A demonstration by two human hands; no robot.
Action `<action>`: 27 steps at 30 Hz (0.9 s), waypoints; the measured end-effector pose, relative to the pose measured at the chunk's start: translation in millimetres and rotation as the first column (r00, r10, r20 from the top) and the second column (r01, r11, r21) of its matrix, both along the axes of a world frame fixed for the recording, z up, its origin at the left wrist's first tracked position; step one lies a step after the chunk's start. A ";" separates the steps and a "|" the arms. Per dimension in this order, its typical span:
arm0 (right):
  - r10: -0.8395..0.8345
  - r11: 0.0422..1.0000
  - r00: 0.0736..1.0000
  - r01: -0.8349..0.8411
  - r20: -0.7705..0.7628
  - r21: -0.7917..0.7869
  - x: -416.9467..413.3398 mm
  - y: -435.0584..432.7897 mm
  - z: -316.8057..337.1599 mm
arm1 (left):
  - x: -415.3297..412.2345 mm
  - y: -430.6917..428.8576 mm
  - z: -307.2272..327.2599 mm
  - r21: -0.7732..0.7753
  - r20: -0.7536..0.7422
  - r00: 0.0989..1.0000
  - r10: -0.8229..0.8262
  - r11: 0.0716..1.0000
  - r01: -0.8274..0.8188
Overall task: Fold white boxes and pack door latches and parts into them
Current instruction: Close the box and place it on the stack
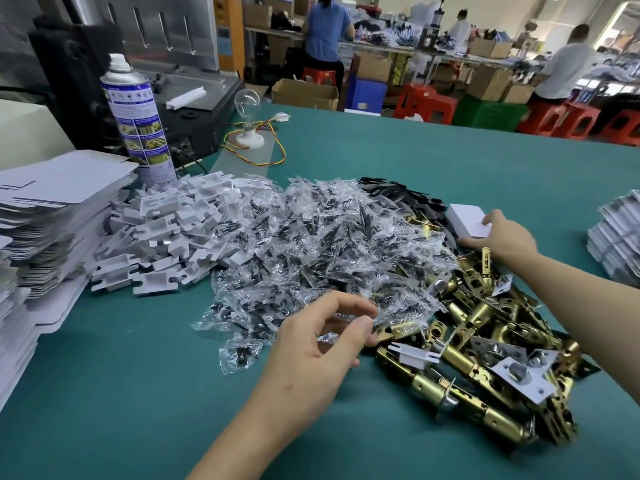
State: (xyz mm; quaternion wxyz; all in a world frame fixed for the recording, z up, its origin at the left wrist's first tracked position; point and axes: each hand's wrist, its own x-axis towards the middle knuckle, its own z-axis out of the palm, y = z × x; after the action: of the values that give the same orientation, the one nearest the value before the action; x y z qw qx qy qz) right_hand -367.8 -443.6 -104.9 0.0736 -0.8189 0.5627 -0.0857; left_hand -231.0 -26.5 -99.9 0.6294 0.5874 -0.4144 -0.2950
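A closed white box [467,220] lies on the green table [433,161] beyond the parts. My right hand [502,235] rests on its near right corner, thumb on the table side and fingers on the lid. A pile of brass door latches [485,344] spreads at the right front. A big heap of clear screw bags [311,244] fills the middle. My left hand [318,344] hovers over the heap's near edge with fingers loosely curled, and I cannot tell if it pinches a bag. Flat white box blanks [52,216] are stacked at the left.
White plastic inserts [166,233] are heaped beside the blanks, with black plates [408,192] behind the bags. A spray can [138,116], a bulb on a socket [247,109] and a machine stand at the back left. More white boxes [620,237] are stacked at the right edge. People work at far benches.
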 end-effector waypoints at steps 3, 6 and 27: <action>0.034 0.999 0.999 -0.035 -0.013 -0.021 3.7 0.1 -1.2 | -1.3 -0.4 1.1 0.012 0.014 1.000 0.008 1.000 -0.008; 0.045 0.995 0.998 -0.041 -0.044 0.086 5.7 -4.2 3.7 | -1.5 1.6 3.3 0.039 0.067 0.997 0.026 0.999 -0.028; 0.671 0.737 0.663 -0.645 0.332 -0.202 121.8 368.7 11.7 | 180.9 18.0 56.5 0.095 0.887 0.339 0.313 0.594 -0.799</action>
State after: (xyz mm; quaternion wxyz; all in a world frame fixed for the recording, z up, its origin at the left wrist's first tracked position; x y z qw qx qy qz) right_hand -246.1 -75.0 -93.2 0.1807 -0.9351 0.1998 -0.2302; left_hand -50.1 -8.5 -43.4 0.2473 0.9054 -0.3109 0.1501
